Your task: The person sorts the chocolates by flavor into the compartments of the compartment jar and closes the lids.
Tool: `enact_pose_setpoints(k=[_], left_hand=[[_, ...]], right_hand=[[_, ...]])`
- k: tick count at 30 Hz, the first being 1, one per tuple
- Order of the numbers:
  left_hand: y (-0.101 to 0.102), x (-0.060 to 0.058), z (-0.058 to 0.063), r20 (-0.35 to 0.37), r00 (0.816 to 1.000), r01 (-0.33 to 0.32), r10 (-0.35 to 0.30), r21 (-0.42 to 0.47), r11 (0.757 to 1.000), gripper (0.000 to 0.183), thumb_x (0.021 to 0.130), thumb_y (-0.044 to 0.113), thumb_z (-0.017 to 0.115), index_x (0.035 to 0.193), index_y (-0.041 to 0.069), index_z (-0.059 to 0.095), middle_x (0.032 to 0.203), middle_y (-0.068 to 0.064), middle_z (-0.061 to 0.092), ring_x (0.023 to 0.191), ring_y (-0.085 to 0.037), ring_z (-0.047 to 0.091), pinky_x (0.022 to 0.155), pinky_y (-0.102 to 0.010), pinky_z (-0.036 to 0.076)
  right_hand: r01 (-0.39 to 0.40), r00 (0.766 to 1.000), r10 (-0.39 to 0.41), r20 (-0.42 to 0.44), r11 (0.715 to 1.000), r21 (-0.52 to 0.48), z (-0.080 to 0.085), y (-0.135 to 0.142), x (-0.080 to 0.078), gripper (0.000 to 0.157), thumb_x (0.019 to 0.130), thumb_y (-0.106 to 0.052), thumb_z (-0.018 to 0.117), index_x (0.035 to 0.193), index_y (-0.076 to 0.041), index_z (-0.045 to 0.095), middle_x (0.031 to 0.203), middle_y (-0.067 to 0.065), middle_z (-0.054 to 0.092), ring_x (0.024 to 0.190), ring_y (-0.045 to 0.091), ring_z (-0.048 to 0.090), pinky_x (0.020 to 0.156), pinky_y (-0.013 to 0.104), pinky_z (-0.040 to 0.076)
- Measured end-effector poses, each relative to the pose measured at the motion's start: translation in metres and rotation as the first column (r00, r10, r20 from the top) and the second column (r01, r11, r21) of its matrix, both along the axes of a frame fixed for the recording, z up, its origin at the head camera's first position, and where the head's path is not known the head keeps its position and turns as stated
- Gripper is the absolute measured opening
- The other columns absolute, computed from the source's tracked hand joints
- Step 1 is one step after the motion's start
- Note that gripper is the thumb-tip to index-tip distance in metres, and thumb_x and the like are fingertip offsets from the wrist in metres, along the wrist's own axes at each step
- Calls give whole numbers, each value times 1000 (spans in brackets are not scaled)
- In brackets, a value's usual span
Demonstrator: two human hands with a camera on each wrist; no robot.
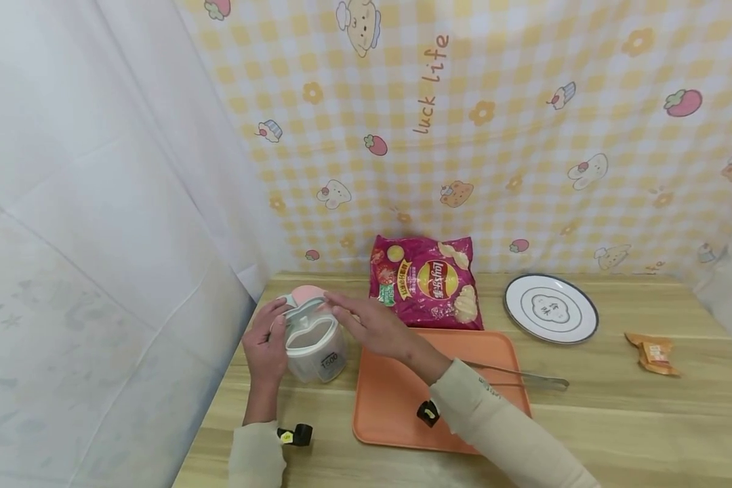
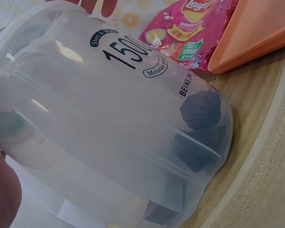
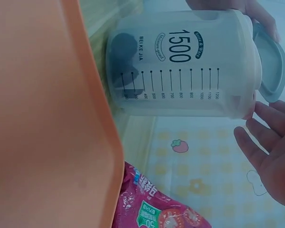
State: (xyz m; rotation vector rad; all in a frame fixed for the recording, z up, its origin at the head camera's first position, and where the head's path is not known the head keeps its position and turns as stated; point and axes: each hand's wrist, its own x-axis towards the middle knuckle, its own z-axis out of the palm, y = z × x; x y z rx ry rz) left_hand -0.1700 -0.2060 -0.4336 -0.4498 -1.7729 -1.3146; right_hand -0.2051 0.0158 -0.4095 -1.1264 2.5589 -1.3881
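Note:
A clear plastic storage jar [image 1: 317, 366] marked 1500 stands on the wooden table, left of the orange tray. Its grey-green flap [image 3: 271, 64] is raised, baring part of the opening. Beside that flap is a pink flap [image 1: 308, 293]. Several dark pieces [image 2: 199, 111] lie at the bottom of the jar. At the jar's left, my left hand [image 1: 267, 342] grips the top by the grey-green flap, thumb toward me. From the right my right hand [image 1: 381, 329] reaches over the tray, its fairly straight fingers [image 3: 270, 118] touching the rim at the pink flap.
Under my right forearm, metal tongs [image 1: 537, 379] lie across the orange tray [image 1: 378, 407]. Behind it a magenta chip bag [image 1: 427, 285] leans near the patterned cloth. To the right are a white plate [image 1: 552, 308] and a small orange packet [image 1: 654, 354]. A white curtain hangs at left.

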Motion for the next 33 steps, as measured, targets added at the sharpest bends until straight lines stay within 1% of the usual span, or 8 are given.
enact_pose_setpoints(k=[7,12,16,19,22,26,29,33], left_hand=[[-1,0,0,-34,999,28,-29,-17,999,25,92,-15,45,91,-20,69,88,-36,66,103,-53,58,103,-32,46],[-4,0,1,-18,995,98,-99,-52,994,27,93,-16,43,89,-18,70,90,-36,67,105,-59,54,107,-39,43],[-11,4,2,20,986,164,-163,-73,984,26,90,-20,45,88,-17,70,95,-37,66,109,-61,51,111,-38,40],[-16,5,1,41,980,196,-193,-90,976,24,87,-19,47,88,-16,71,97,-38,66,112,-60,50,112,-37,38],[-19,5,-1,46,976,214,-210,-111,970,20,84,-15,52,90,-16,71,100,-38,66,115,-57,50,113,-37,36],[-21,5,-4,43,972,233,-229,-134,963,20,79,-9,59,93,-14,72,104,-35,66,120,-52,51,114,-37,34],[-21,6,-4,40,969,246,-243,-138,959,23,76,-8,60,94,-14,72,106,-35,66,121,-52,50,114,-38,34],[-20,5,-5,53,969,245,-240,-136,960,22,77,-11,61,95,-14,73,108,-36,66,121,-56,48,115,-39,33]], right_hand=[[-11,1000,11,15,1000,-16,1,-2,-1,51,112,-39,38,154,-12,49,145,0,59,134,18,54,108,40,45],[2,999,-1,38,999,-32,1,-2,-1,47,112,-36,41,149,-11,55,139,-1,64,127,17,60,105,39,48],[1,998,1,59,999,-42,2,-4,-1,44,112,-36,40,145,-13,59,141,-1,62,131,16,56,107,39,46],[-12,997,17,73,998,-60,0,-8,-2,45,112,-36,40,145,-12,59,144,-1,60,134,15,54,109,38,44],[-10,996,17,91,997,-73,-2,-10,-3,46,111,-38,43,146,-12,59,147,-4,57,135,12,52,109,35,43],[11,996,-4,92,997,-71,-6,-10,-3,44,109,-40,49,144,-15,62,146,-9,56,133,11,54,102,32,49],[15,997,-10,82,997,-71,-8,-9,-3,41,108,-37,53,142,-17,63,146,-10,56,132,11,55,98,31,52],[22,996,-17,82,998,-66,-10,-7,-4,40,107,-34,56,143,-19,63,147,-11,55,134,11,53,97,31,52]])
